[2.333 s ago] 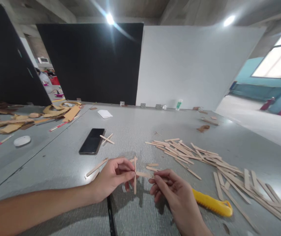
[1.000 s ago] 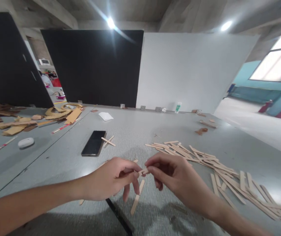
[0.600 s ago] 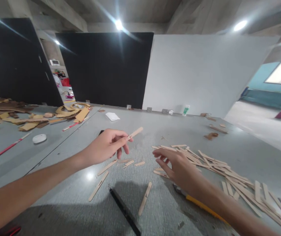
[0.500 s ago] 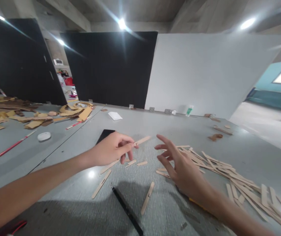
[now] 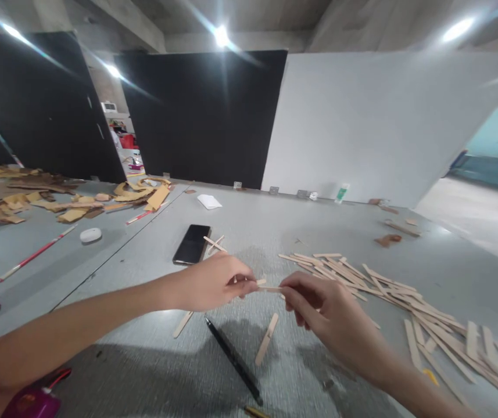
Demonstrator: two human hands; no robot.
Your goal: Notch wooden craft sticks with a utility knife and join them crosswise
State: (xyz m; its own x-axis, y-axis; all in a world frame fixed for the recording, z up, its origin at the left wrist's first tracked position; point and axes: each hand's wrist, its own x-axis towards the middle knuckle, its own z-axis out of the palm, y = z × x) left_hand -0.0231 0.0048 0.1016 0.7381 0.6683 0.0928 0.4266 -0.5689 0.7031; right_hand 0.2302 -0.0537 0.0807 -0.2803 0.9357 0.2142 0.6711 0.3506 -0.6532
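A wooden craft stick (image 5: 269, 288) is stretched level between my two hands, above the grey table. My left hand (image 5: 216, 283) pinches its left end between thumb and fingers. On the right end, the thumb and fingers of my right hand (image 5: 318, 302) are closed. Below them lies a notched craft stick (image 5: 267, 339), with a black pen (image 5: 234, 360) to its left. Beyond my left hand, two crossed sticks (image 5: 215, 242) lie beside a black phone (image 5: 192, 244). My left hand partly covers other small sticks.
A loose pile of craft sticks (image 5: 379, 285) spreads to the right. Cardboard scraps (image 5: 74, 203), a red-and-white rod (image 5: 37, 253) and a white case (image 5: 90, 235) lie at left. Black (image 5: 200, 116) and white panels (image 5: 344, 122) stand along the back edge. A purple object (image 5: 33, 402) sits at lower left.
My right hand has moved in and closed on the stick's right end; before, its fingers were spread and apart from it. The left hand with the stick is lower. The phone and crossed sticks are uncovered.
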